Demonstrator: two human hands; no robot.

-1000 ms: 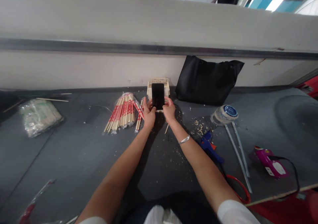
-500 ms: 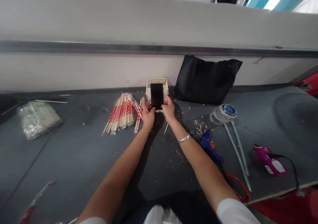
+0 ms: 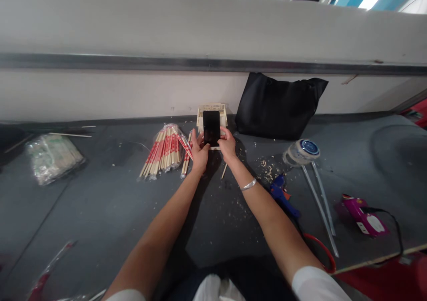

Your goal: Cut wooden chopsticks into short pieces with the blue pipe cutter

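A black phone (image 3: 211,127) with a dark screen stands upright against a small pale wooden-stick frame (image 3: 212,112) on the grey floor. My left hand (image 3: 199,152) grips the phone's lower left edge, fingers curled round it. My right hand (image 3: 227,145) holds the lower right edge, and a silver bracelet (image 3: 248,185) sits on that wrist. A bundle of red-and-white wrapped chopsticks (image 3: 165,150) lies just left of my left hand. One loose stick (image 3: 224,171) lies under my right wrist.
A black bag (image 3: 278,105) leans on the low wall at the back. To the right lie a tape roll (image 3: 302,152), two long metal strips (image 3: 318,203), a blue glue gun (image 3: 282,196), and a pink tool (image 3: 362,216) with a cable. A clear packet of sticks (image 3: 51,155) lies far left. Wood crumbs (image 3: 267,172) litter the floor.
Almost nothing has moved. Both hands keep their hold on the phone against the frame; only the camera has shifted slightly.
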